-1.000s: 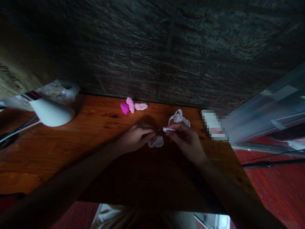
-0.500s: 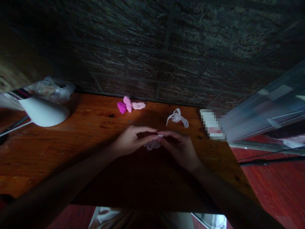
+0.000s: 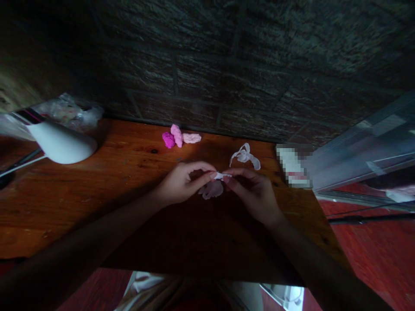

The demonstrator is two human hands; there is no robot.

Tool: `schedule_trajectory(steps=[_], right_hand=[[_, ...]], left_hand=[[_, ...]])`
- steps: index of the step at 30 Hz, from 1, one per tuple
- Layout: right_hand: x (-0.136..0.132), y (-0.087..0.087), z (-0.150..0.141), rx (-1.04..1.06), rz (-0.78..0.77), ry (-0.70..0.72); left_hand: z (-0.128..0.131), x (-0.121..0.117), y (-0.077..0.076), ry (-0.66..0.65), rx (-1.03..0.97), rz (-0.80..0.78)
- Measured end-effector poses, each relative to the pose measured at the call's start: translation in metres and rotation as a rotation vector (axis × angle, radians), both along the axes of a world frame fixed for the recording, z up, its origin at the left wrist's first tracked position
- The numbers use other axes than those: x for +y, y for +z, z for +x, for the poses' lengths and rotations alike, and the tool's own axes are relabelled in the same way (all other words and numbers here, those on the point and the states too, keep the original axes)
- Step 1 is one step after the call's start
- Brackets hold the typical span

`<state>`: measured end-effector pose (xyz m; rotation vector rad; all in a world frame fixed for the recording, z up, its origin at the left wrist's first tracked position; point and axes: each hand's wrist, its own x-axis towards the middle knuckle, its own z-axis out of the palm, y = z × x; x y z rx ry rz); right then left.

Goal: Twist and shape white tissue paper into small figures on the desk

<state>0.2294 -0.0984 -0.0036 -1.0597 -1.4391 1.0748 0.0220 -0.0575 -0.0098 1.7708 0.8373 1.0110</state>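
Between both hands, over the middle of the wooden table, stretches a small white strip (image 3: 221, 176), soft-looking; its material is hard to tell. My left hand (image 3: 183, 181) pinches its left end between thumb and forefinger. At the right end, my right hand (image 3: 254, 192) is closed in a similar pinch. Just below the fingers shows a pale, ruffled piece (image 3: 212, 189); whether it touches the strip is unclear. Beyond my right hand lies a whitish curled scrap (image 3: 245, 156). Toward the wall rest wrinkled lumps: magenta (image 3: 168, 140), pink (image 3: 177, 135) and light pink (image 3: 192, 138).
A white lamp-like object (image 3: 66, 144) stands on the left of the table (image 3: 106, 185), with clear plastic wrapping (image 3: 78, 113) behind it. A blurred-out white box (image 3: 293, 166) sits at the right edge. The dark brick wall (image 3: 201, 73) borders the back.
My hands have drawn slightly apart, and more of the white strip shows between the fingertips. The ruffled piece below is less covered. The whole view has shifted a little.
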Motion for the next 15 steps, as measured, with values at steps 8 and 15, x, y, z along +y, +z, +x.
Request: schedule_trajectory(steps=[8,15], right_hand=[[0.008,-0.007,0.009,-0.432,0.284,0.013],[0.007,-0.021,-0.001,-0.713,0.408,0.130]], left_hand=[[-0.019,0.025,-0.005,0.266,-0.216,-0.195],[-0.005,0.012,-0.007,0.114,-0.321,-0.415]])
